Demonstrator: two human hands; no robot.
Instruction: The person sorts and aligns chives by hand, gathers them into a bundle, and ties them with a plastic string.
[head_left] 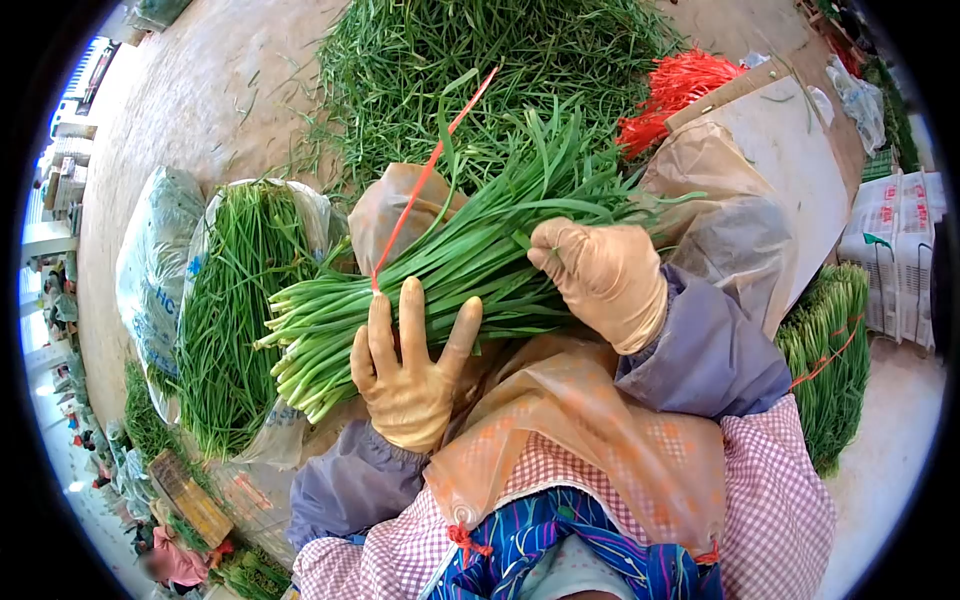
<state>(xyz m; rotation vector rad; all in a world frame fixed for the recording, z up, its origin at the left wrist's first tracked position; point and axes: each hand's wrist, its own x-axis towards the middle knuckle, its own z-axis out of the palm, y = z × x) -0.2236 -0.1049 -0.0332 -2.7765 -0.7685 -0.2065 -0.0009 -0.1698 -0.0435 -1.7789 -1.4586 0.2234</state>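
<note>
A thick bunch of green chives (500,240) lies across my lap, its pale cut stems pointing left. My left hand (410,370), in a tan glove, rests on the stem end with its fingers stretched and spread. By its fingertips, a red tie strip (432,160) runs up from the bunch and stands free at its upper end. My right hand (605,285), also gloved, is closed in a fist over the leafy part. A bit of green leaf shows at its fingertips; the rest of its grip is hidden.
A large heap of loose green leaves (480,60) lies ahead. Red tie strips (690,85) sit beside a board (770,160) at right. More chives (235,310) lie in plastic at left; a tied bunch (828,350) stands right, near white crates (890,250).
</note>
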